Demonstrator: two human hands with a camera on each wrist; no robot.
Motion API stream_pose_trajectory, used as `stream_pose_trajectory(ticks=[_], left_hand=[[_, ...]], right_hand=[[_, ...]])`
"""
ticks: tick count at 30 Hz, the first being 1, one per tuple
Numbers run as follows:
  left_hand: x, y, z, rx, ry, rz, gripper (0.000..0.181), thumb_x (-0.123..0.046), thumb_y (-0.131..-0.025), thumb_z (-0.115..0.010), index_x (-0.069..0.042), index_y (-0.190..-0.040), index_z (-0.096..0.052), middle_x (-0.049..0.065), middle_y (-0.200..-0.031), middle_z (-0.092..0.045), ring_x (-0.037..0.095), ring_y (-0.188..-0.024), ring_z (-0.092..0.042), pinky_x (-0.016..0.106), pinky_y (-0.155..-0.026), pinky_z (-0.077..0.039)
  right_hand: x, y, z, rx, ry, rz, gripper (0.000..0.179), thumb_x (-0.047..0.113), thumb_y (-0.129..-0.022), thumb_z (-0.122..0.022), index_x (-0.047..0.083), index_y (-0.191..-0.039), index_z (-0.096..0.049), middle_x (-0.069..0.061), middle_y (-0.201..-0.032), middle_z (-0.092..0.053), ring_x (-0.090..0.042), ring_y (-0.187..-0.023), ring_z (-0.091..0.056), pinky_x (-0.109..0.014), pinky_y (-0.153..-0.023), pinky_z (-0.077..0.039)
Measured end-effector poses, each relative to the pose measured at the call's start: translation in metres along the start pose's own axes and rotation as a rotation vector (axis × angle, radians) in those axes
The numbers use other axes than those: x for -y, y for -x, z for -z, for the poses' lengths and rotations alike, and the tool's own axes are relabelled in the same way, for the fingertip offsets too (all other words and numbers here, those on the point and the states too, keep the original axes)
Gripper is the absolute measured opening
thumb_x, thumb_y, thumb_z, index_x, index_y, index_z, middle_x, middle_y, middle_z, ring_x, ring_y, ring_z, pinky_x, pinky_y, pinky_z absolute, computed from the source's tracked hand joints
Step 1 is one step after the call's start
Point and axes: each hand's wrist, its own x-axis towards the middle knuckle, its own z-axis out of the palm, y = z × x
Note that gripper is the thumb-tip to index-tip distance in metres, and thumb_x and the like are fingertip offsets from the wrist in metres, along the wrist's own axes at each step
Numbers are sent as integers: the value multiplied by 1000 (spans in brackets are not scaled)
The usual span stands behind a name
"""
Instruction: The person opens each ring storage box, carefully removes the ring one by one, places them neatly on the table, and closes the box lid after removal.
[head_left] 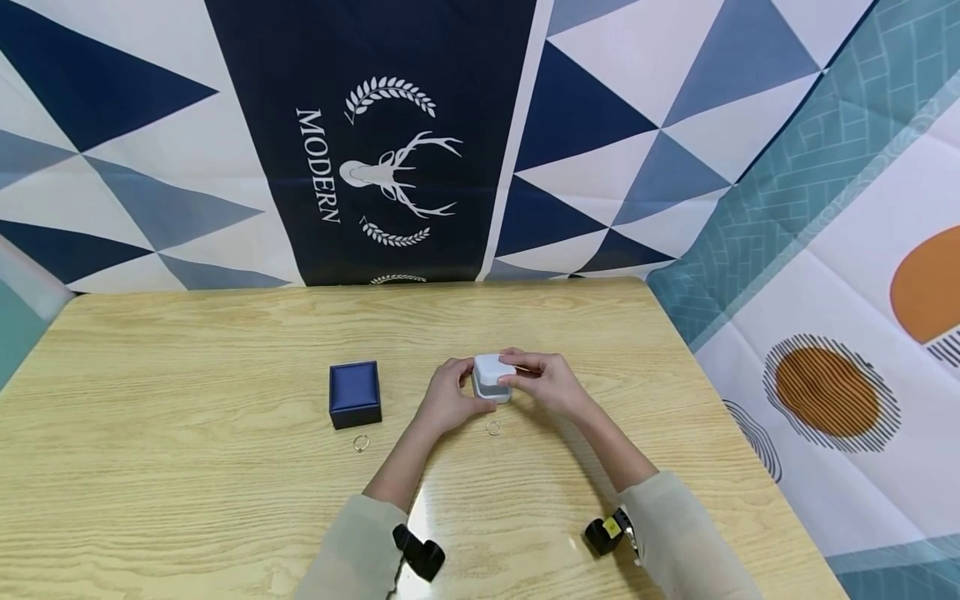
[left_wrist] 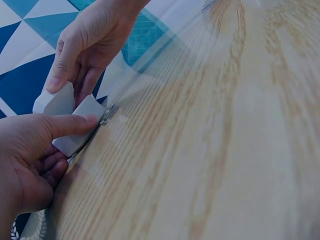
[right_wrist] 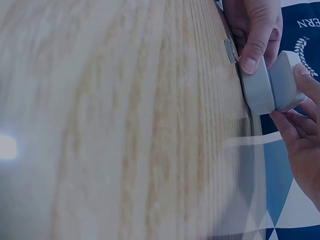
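Note:
A small white ring box (head_left: 491, 368) sits on the table with its lid tilted partly up from its base. My left hand (head_left: 451, 398) grips the base (left_wrist: 80, 135), thumb along its front. My right hand (head_left: 546, 382) pinches the lid (right_wrist: 284, 80) between thumb and fingers. Just in front of the box lies a ring (head_left: 493, 428); sparkling stones show along its band in the left wrist view. What lies inside the box is hidden.
To the left on the wooden table (head_left: 187, 483) stands a dark blue ring box (head_left: 355, 393), shut, with a second ring (head_left: 361, 442) in front of it. A patterned cloth (head_left: 600, 125) hangs behind the table's far edge.

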Motion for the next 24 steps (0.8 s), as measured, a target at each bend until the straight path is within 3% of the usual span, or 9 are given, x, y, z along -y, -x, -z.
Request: stream_pose_trajectory(ticks=[8,24], left_hand=[[-1,-1,0,-7,-20,-5,67,-17,-67,-84,1,-125,-56,13,-115,-58,27,-105,-54,39,-94,-47],[-1,-1,-1,-14,-14,2,67,-15,-66,-84,2,-124,-56,13,-113,-58,26,-103,-53,39,-93,-47]], right_hand=[[-2,0,0,-7,10,-34,43,17,-79,-73,-1,-117,-64,-17,-135,-52,-28,-128,-47,-25,-92,-49],[-5,1,0,10,30,-32,44,14,-77,-75,-1,-118,-64,-16,-137,-50,-27,-132,-42,-24,-95,-46]])
